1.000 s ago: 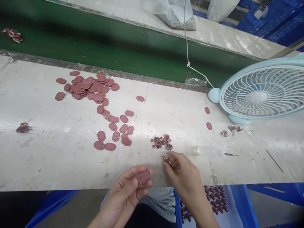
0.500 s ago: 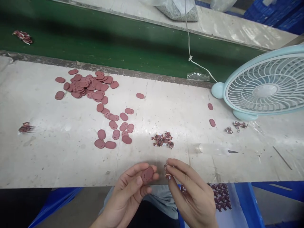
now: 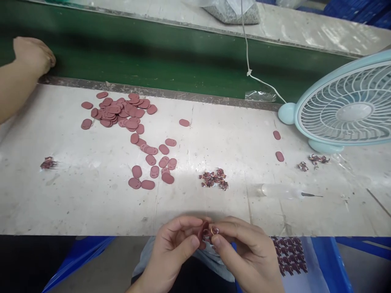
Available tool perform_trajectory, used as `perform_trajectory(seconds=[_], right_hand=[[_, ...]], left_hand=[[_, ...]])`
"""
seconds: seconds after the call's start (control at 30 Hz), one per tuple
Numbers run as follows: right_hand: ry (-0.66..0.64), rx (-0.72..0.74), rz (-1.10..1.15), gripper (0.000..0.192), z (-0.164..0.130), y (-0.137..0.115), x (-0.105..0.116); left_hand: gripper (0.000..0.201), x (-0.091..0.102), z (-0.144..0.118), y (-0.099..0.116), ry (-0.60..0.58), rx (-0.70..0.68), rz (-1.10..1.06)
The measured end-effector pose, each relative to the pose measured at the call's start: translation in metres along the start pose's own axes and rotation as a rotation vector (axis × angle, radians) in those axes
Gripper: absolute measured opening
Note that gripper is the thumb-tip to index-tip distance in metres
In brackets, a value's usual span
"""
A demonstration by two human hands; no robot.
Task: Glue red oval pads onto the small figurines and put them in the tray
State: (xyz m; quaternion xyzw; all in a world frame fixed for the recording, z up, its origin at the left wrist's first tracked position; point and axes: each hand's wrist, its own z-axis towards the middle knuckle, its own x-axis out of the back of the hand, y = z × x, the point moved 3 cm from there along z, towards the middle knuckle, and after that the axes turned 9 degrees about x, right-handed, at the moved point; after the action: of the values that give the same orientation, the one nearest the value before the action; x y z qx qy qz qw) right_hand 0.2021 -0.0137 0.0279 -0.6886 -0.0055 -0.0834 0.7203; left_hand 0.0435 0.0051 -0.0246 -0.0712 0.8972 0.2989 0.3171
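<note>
Between the thumb and fingers of my left hand [image 3: 177,248] is a reddish-brown oval disc [image 3: 201,230], tilted nearly edge-on. My right hand [image 3: 244,248] pinches a small brown figurine [image 3: 214,231] with a light band on it. Disc and figurine meet at my fingertips, just over the table's front edge; whether they are joined I cannot tell. Beyond my hands lies a small cluster of similar figurines [image 3: 214,179]. Farther left is a large pile of the oval discs [image 3: 119,110], with several loose ones trailing toward me.
A co-worker's hand [image 3: 33,55] reaches over the green belt [image 3: 137,61] at left. At right stand a light-blue fan [image 3: 351,110] and a clear bottle with a dark needle tip [image 3: 277,191]. Rows of brown pieces [image 3: 290,254] lie in a blue crate [image 3: 336,260] below the table edge.
My hands have come together, bringing the figurine against the disc, which has turned edge-on. A co-worker's arm has entered at left, over where a brown bundle lay on the belt. The view has shifted slightly.
</note>
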Motion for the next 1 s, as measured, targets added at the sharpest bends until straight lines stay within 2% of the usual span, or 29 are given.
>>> perform_trajectory(seconds=[0.17, 0.27, 0.37, 0.47, 0.67, 0.87, 1.0], right_hand=[[-0.001, -0.034, 0.015, 0.028, 0.002, -0.001, 0.0], [-0.013, -0.044, -0.028, 0.025, -0.001, -0.001, 0.002], [-0.028, -0.039, -0.081, 0.023, -0.003, -0.001, 0.002], [-0.022, -0.028, -0.049, 0.018, -0.003, 0.0, 0.0], [-0.011, -0.12, 0.074, 0.015, 0.0, 0.005, -0.006], [-0.044, -0.103, 0.055, 0.017, 0.001, 0.003, -0.002], [-0.001, -0.077, 0.07, 0.015, -0.002, 0.005, -0.003]], left_hand=[[0.016, 0.004, 0.001, -0.004, -0.04, 0.023, 0.027], [0.007, 0.004, 0.002, -0.004, -0.058, 0.008, 0.021], [0.009, 0.004, 0.004, -0.005, -0.078, -0.021, 0.023], [0.008, 0.004, 0.005, -0.006, -0.065, -0.041, 0.006], [0.007, -0.003, 0.006, -0.004, -0.065, -0.071, -0.045], [0.007, -0.008, 0.005, -0.004, -0.06, -0.077, -0.058], [0.008, -0.01, 0.005, -0.007, -0.013, -0.09, -0.089]])
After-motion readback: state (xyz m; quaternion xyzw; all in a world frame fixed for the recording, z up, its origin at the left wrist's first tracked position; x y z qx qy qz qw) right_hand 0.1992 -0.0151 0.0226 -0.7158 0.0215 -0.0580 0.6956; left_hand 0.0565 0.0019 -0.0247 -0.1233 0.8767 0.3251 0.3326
